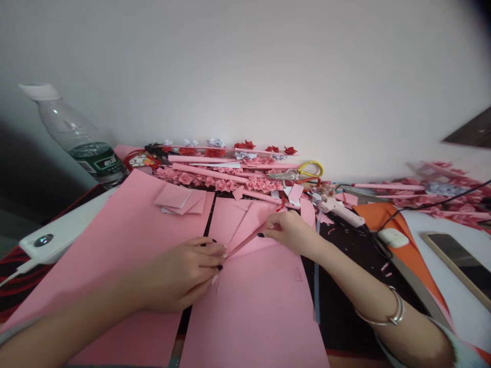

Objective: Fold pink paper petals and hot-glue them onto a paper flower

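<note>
A folded piece of pink paper (247, 240) stretches between my two hands above a large pink sheet (253, 312). The fingers of my left hand (187, 273) close on its lower left end. At the upper right end, my right hand (289, 232) pinches it between thumb and fingers. More pink paper with creases or cut edges (230, 214) lies just behind the hands. A small stack of pink paper squares (180, 198) rests on another large pink sheet (126, 245) to the left.
Along the wall lie folded paper flowers (215, 180), rolled pink paper sticks (207, 171) and yellow-handled scissors (297, 174). A glue gun (339, 209), a white earphone case (393, 237) and a phone (460, 260) are right. A water bottle (82, 138) and white device (57, 237) stand left.
</note>
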